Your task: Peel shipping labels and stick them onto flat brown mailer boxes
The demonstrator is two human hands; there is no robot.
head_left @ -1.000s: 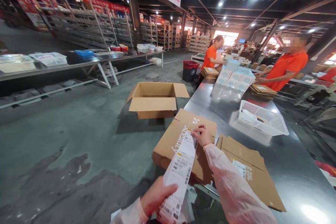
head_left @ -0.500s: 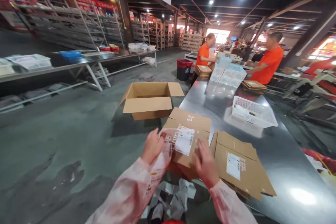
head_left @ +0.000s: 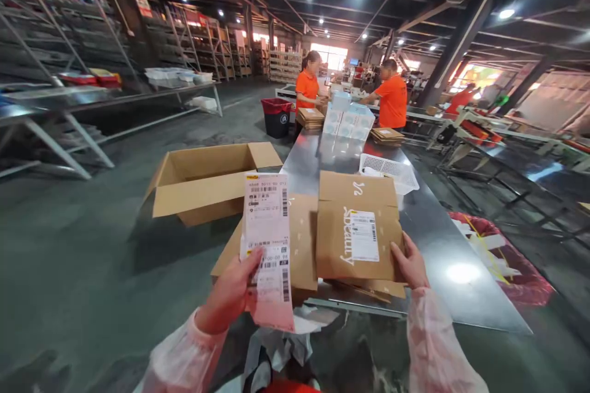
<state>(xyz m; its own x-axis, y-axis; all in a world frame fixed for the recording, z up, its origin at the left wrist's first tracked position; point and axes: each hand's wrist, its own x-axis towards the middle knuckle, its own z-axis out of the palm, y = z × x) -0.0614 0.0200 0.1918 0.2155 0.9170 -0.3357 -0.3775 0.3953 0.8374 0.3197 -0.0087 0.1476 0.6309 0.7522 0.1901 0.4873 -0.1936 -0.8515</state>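
My left hand (head_left: pixel 237 291) pinches a strip of printed shipping labels (head_left: pixel 266 215), held upright with barcodes down its right edge. Behind that strip, partly covered, lies flat brown cardboard (head_left: pixel 303 239). On the right, my right hand (head_left: pixel 412 263) has its thumb and fingers on the right edge of a flattened cardboard box (head_left: pixel 336 245) with white lettering. A white shipping label (head_left: pixel 364 236) is stuck on this box. Under it, more flattened cardboard (head_left: pixel 369 290) shows at the table's front edge.
A large open carton (head_left: pixel 203 187) stands left of the metal table (head_left: pixel 452 282). Farther along the table are a white basket (head_left: pixel 391 172), light-blue boxes (head_left: pixel 350 123) and cardboard stacks (head_left: pixel 310 118). Two people in orange work there. A red-lined bin (head_left: pixel 520 285) stands at right.
The labelled box has moved right, onto the other flattened cardboard, with my right hand now at its edge. My left hand has raised the label strip. The view has turned right.
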